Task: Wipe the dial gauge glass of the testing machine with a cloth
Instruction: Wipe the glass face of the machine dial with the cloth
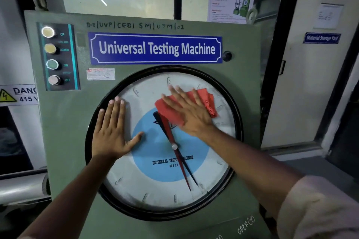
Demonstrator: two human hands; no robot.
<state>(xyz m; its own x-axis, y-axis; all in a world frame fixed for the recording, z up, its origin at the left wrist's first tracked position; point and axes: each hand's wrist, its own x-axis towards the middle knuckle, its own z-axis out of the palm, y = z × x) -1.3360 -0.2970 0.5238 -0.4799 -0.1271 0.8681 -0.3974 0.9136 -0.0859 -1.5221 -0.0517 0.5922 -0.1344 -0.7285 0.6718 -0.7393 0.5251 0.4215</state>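
The round dial gauge glass (155,186) with a black rim fills the lower middle of the green testing machine panel (64,132). Its face is white with a blue centre and red and black pointers. My right hand (189,111) lies flat on a red cloth (207,99), pressing it against the upper right part of the glass. My left hand (110,132) rests flat on the upper left of the glass, fingers spread, holding nothing.
A blue "Universal Testing Machine" plate (155,48) sits above the dial. Several push buttons (51,56) labelled UP, DOWN, ON, OFF stand at the panel's upper left. A danger 415 V sign (18,95) is at the left, a cream door (310,73) at the right.
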